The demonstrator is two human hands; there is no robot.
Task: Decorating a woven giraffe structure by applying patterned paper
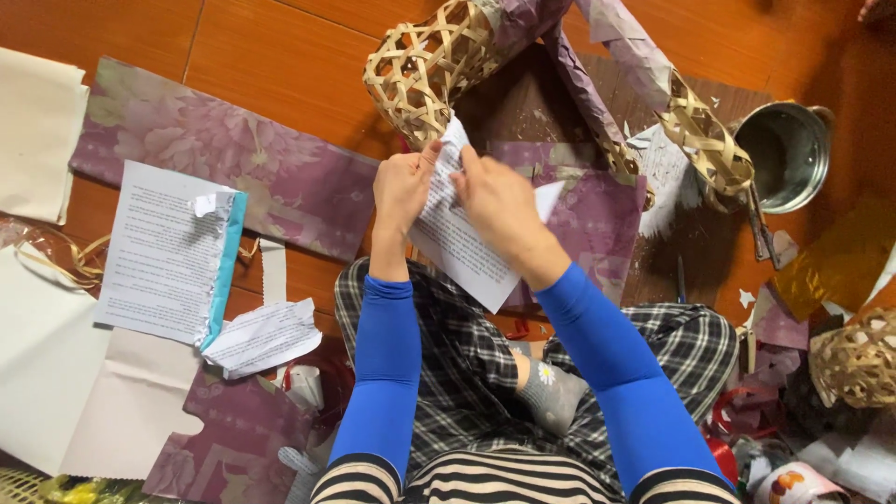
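head view: both hands pinching a white printed paper sheet [464,245] at its top edge, left hand [403,187] at 10 o'clock of it, right hand [499,201] at 2 o'clock, thumbs nearly touching. sheet's long axis runs 11 to 5 o'clock over the lap. woven bamboo lattice frame [425,70] at 12 o'clock, just beyond the fingertips. steel pot [789,154] far off at 2 o'clock.

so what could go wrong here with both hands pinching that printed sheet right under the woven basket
1. The left hand and right hand grip the printed sheet close together at its top edge, so it may rip crookedly.
2. The woven basket sits right above the fingers and could be knocked.
3. The metal pot stands beside the paper scraps; a wide arm sweep might tip it.
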